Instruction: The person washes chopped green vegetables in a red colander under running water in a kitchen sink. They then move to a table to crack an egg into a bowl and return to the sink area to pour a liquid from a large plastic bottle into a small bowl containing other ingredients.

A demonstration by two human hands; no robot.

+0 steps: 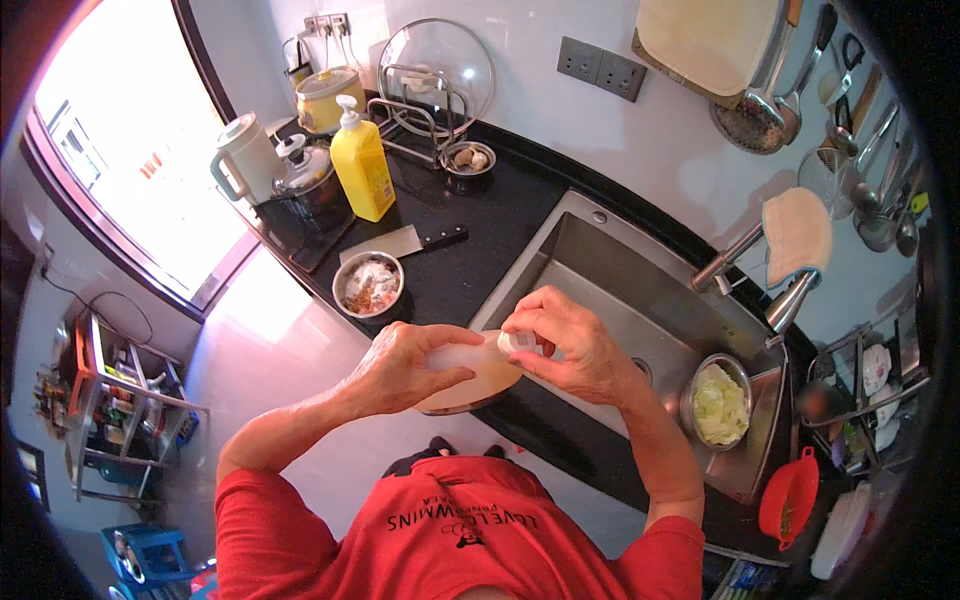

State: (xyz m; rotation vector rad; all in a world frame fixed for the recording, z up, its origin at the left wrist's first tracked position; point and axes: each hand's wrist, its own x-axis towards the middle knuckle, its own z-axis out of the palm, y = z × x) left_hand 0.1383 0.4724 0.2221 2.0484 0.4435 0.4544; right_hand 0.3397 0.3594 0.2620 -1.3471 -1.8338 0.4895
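Observation:
My left hand (395, 372) is closed around a whitish, translucent object (455, 358) that looks like a small bottle or jar; much of it is hidden by the fingers. At its right end, my right hand (570, 345) pinches a small white cap-like piece (518, 342). I cannot tell whether the two pieces are joined. Just beneath both hands lies a round, light wooden cutting board (485, 385) at the counter's front edge. Beyond my left hand, a steel bowl (370, 287) contains white powder and brown and reddish bits. A cleaver (400, 243) with a black handle rests behind that bowl.
A yellow pump bottle (362, 170), a lidded pot (305, 175) and a pale jug (245, 155) stand at the back left. The steel sink (590, 260) is to the right, with a bowl of cut greens (720, 405). A red basket (788, 497) sits near right.

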